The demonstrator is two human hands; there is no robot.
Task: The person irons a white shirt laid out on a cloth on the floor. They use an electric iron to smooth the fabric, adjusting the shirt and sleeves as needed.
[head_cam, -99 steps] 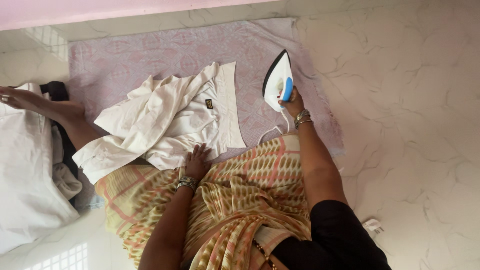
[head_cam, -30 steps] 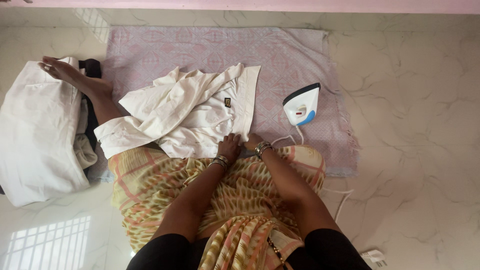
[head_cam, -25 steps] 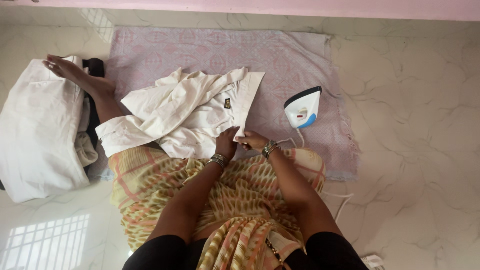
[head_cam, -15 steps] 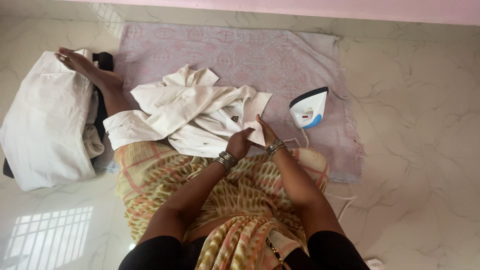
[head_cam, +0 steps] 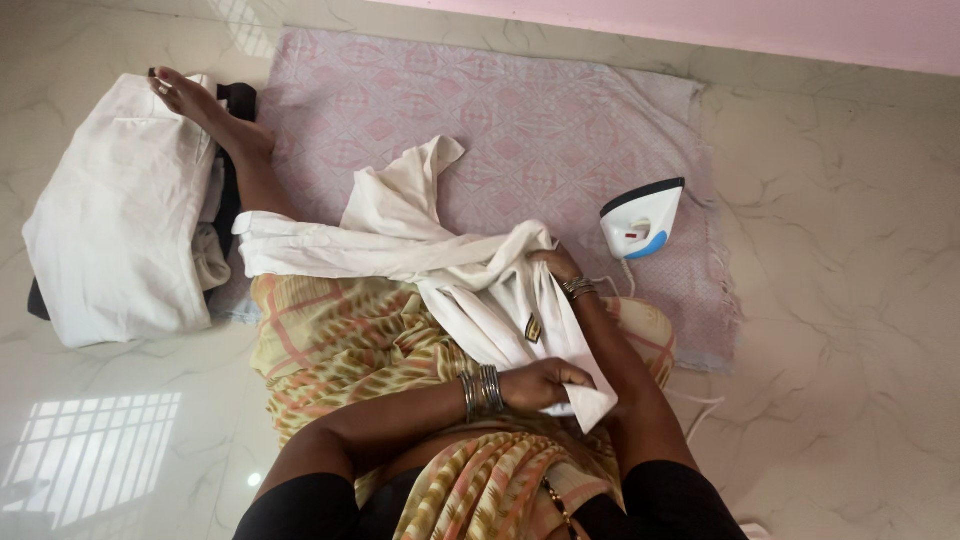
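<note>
A cream white garment (head_cam: 420,240) with a small dark label lies partly on the pink patterned cloth (head_cam: 520,110) and partly pulled onto my lap. My left hand (head_cam: 545,382) grips the garment's near end over my lap. My right hand (head_cam: 556,266) holds the garment higher up, at its bunched middle. A white and blue iron (head_cam: 642,218) stands on its heel on the cloth, just right of my right hand, with nothing touching it. Its cord runs down toward my knee.
A pile of white and dark clothes (head_cam: 125,215) lies on the marble floor at the left, with my foot (head_cam: 205,110) resting against it. A pink wall runs along the top edge. Marble floor (head_cam: 850,300) extends to the right.
The iron was set down on the cloth. Both hands took the garment's edge and drew it off the cloth toward my lap, with the left hand pulling nearer.
</note>
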